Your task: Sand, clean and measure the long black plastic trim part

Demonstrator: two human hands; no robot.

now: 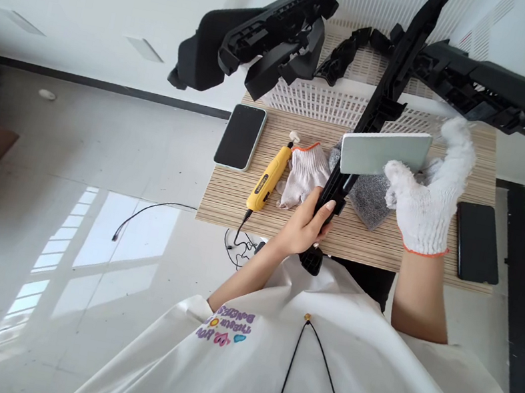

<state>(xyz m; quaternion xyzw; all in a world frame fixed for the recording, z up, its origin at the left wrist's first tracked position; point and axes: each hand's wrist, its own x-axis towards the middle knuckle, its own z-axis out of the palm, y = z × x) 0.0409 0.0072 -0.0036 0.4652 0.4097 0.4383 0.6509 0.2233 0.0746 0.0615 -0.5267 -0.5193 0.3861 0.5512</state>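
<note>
My bare left hand [307,225] is wrapped around the lower end of a long black plastic trim piece [376,111]. The piece slants up and away, past the top edge of the view. My right hand [427,198] wears a white knit glove with an orange cuff. Its thumb presses on a pale green, flat rectangular block [384,154]; the fingers gripping behind it are partly hidden. The block lies across the black piece in view; whether they touch I cannot tell. Under them are a grey cloth [371,199] and a white glove [306,170].
A yellow rotary tool [269,179] with a white tip lies on the wooden table [221,199], its cord hanging off the front. Phones [241,137] lie at both sides. Behind, a white plastic basket [295,97] holds several black parts [265,34], some jutting over its sides.
</note>
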